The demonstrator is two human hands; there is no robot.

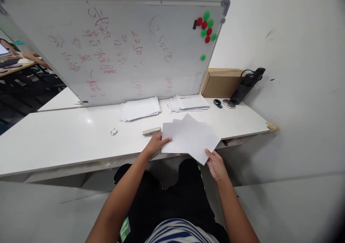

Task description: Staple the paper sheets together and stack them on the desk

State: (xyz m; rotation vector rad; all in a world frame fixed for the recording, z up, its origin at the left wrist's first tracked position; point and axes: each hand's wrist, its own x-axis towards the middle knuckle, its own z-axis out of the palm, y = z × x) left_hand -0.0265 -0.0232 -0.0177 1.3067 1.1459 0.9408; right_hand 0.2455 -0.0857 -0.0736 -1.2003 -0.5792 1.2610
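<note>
Several sheets of white paper (190, 137), fanned out of line with each other, are held over the front edge of the white desk (67, 139). My left hand (156, 143) pinches their left side, thumb on top. At the lower right corner, my right hand (215, 164) grips them with the thumb on top and the fingers underneath. Just beyond my left hand lies a light-coloured stapler (151, 131). Two paper stacks rest farther back: a left stack (141, 109) and a right stack (190, 102) with some print on its top sheet.
A whiteboard (121, 56) with writing and round magnets stands along the desk's back. A cardboard box (222, 84), a black bottle (248, 85), a mouse (229, 103) and a dark watch-like item (217, 103) are at the right. A small white ring-like item (113, 132) lies left.
</note>
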